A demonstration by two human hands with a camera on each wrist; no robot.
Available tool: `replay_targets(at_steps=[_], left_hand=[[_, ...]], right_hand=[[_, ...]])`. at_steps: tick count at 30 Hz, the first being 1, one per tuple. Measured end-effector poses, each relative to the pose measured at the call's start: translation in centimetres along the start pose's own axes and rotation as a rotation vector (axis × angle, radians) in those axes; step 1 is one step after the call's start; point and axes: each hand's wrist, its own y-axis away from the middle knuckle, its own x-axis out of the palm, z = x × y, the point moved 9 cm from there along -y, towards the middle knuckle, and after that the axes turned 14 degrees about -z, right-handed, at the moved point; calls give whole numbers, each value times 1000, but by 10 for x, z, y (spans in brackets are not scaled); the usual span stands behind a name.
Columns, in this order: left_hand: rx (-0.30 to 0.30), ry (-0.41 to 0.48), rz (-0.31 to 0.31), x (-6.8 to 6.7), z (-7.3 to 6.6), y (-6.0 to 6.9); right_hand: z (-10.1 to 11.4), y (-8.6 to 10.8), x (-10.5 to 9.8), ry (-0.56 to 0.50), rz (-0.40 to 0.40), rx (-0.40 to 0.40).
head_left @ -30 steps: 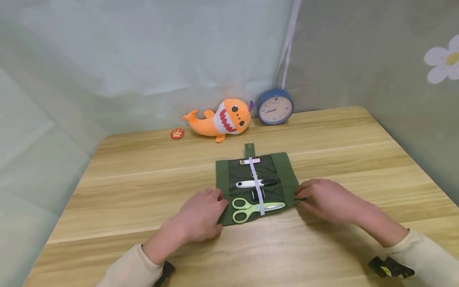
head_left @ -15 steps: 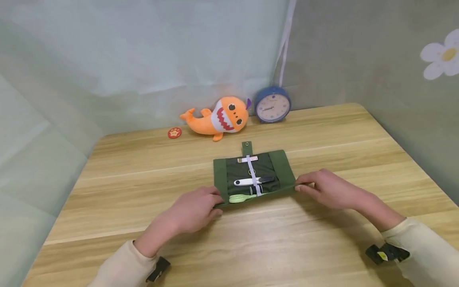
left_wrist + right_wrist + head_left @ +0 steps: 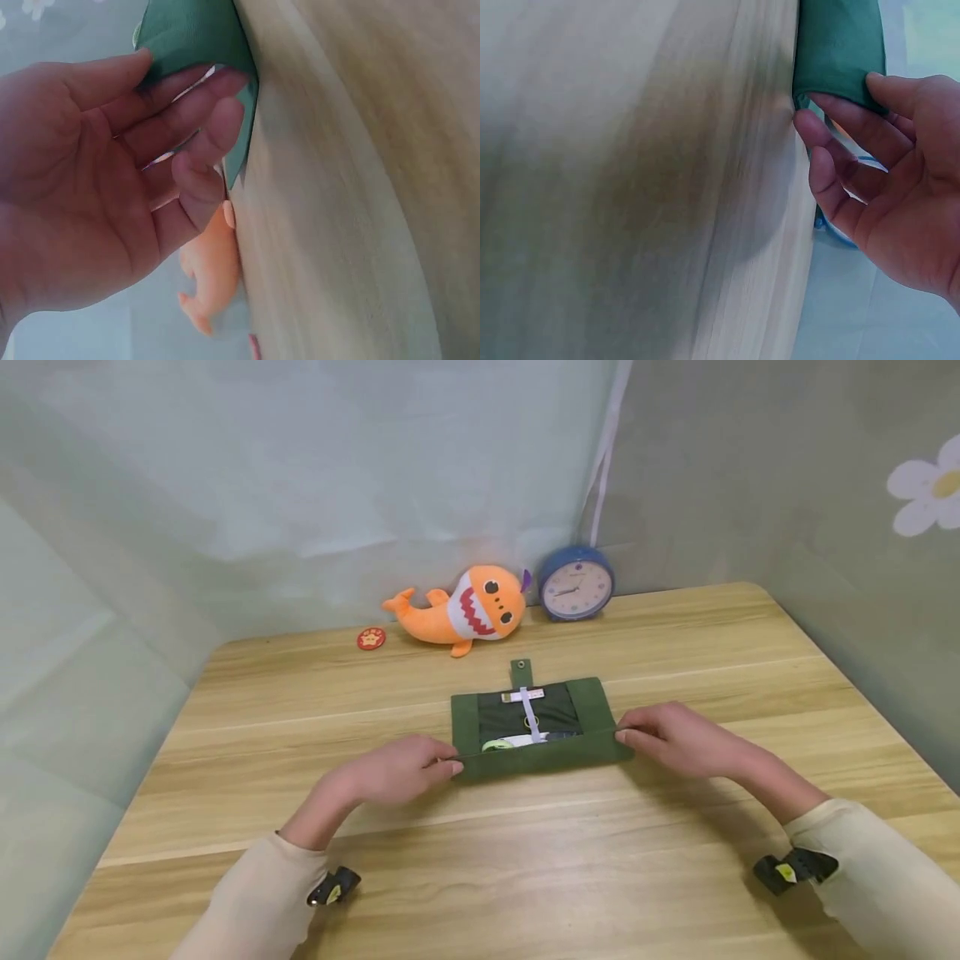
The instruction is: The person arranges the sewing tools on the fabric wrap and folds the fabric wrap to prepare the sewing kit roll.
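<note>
A green fabric tool roll (image 3: 540,761) lies on the table with its near edge folded up and over. My left hand (image 3: 401,768) pinches the left end of that raised edge between thumb and fingers; the left wrist view shows the green cloth (image 3: 199,37) there. At the right end, my right hand (image 3: 678,739) pinches the same edge, and the cloth (image 3: 840,52) shows in the right wrist view. Inside, a white strap (image 3: 529,714) crosses a small white-and-red packet (image 3: 534,695). Part of a light green scissors handle (image 3: 497,746) peeks over the fold; the blades are hidden.
Behind the roll sit an orange plush shark (image 3: 480,606), a blue round clock (image 3: 576,583) and a red round badge (image 3: 371,638). A snap tab (image 3: 521,672) sticks out from the roll's far edge. A fabric wall stands behind the wooden table (image 3: 540,868).
Both hands have lifted the roll's near edge and carried it away from me, folding it over the scissors. The black spool and most of the white-handled tool are now covered.
</note>
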Motion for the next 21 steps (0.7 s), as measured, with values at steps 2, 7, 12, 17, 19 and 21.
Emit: replay_targets(at_steps=[2,7,12,17,19,21], left_hand=[[-23,42,7,-1,5,-3],[-71,101,-24,-5,14,-19],[-145,92,-54,-4,25,-35],[-175,12,-57,-2,31,-43],[-180,-31,-57,-3,30,-44],[-181,-79,-57,-3,30,-45]], right_hand=[[-2,-5,1,-16,4,2],[-11,-17,4,-59,26,54],[-21,-25,9,-110,61,142],[-23,-34,13,-91,80,204],[-23,-37,14,-68,90,226],[-24,-40,15,-43,97,242]])
